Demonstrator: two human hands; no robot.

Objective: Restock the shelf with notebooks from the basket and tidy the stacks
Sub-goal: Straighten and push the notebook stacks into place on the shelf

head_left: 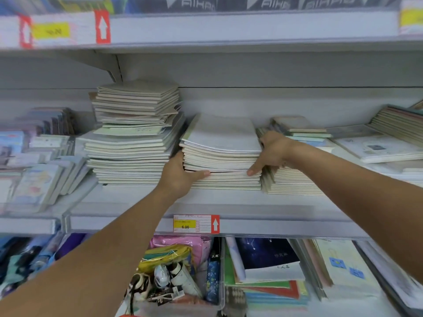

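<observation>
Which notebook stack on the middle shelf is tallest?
The left stack, left of the left hand; it rises well above the middle stack both hands grip.

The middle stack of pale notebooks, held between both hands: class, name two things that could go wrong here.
1. The tall, skewed pile of pale notebooks alongside may topple if bumped.
2. The left hand and right hand grip only the middle stack of pale notebooks partway down, so it could split.
</observation>
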